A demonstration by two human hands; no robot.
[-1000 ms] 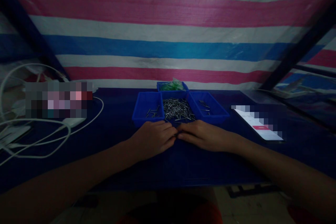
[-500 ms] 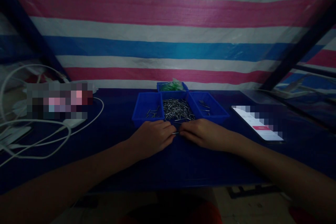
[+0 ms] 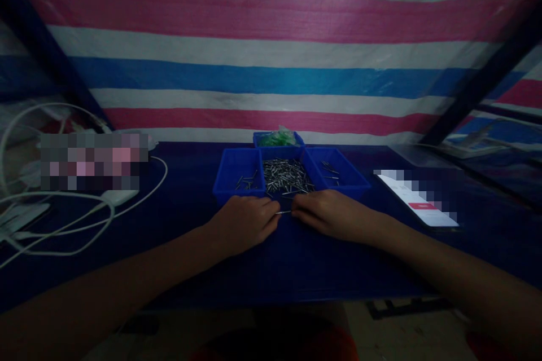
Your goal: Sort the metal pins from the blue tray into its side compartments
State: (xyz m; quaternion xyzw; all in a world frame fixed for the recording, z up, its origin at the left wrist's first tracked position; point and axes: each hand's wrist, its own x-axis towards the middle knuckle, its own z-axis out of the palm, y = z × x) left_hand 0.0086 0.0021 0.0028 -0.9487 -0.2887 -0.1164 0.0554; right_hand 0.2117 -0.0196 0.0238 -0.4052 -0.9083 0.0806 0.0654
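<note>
Left hand [image 3: 245, 224]: narrow grip, you're pinching one end of a thin metal pin [image 3: 284, 212]; right hand [image 3: 332, 215], also narrow, pinches its other end. Pin's just on the near side of the pin-filled blue bin [image 3: 282, 152]. Left of that bin, a blue tray [image 3: 237, 163] with few loose pins; behind it, green plastic [image 3: 277, 138]; well right of it, a lit smartphone [image 3: 412, 194] on your worktop [image 3: 186, 180].

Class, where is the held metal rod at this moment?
In the head view, just below centre, the metal rod spans between left hand and right hand, nearer than the heaped metal rods.
</note>
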